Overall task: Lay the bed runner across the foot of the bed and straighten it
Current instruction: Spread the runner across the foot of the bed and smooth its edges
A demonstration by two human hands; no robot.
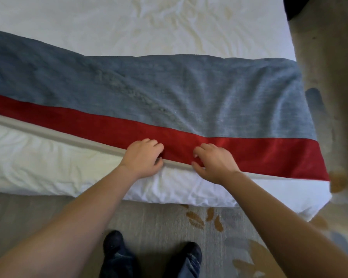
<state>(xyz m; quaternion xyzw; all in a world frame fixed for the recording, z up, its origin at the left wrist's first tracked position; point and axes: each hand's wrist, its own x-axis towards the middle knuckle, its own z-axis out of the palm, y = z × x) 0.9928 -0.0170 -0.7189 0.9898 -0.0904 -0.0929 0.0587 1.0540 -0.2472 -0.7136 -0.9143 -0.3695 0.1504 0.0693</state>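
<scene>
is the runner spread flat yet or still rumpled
Spread but rumpled: the runner lies across the bed with creases near its right end. Both hands grip its near edge.

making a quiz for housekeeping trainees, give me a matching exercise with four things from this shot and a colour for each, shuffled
Things:
1. runner's wide band
2. runner's narrow stripe
3. duvet
4. shoes

Colours:
A. white
B. black
C. red
D. blue-grey

Pairs: 1-D, 2-C, 3-A, 4-B
</scene>
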